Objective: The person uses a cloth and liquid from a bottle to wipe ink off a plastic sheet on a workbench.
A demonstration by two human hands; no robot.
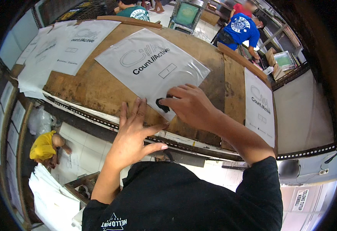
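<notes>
on the middle plastic sheet point(150, 63), large outlined letters stood above one line of bold black lettering, and a small framed mark was below. similar print was on the left sheet point(80, 50) and the right sheet point(258, 111), where the lowest lines were too tiny. white lettering stood on the black shirt point(183, 192) and the blue shirt point(249, 36). a white sign point(300, 200) carried two lines of dark capitals.

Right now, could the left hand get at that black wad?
Probably yes: the left hand is close beside the black wad, with nothing standing between, though the right hand grips it over the white bag.
</notes>
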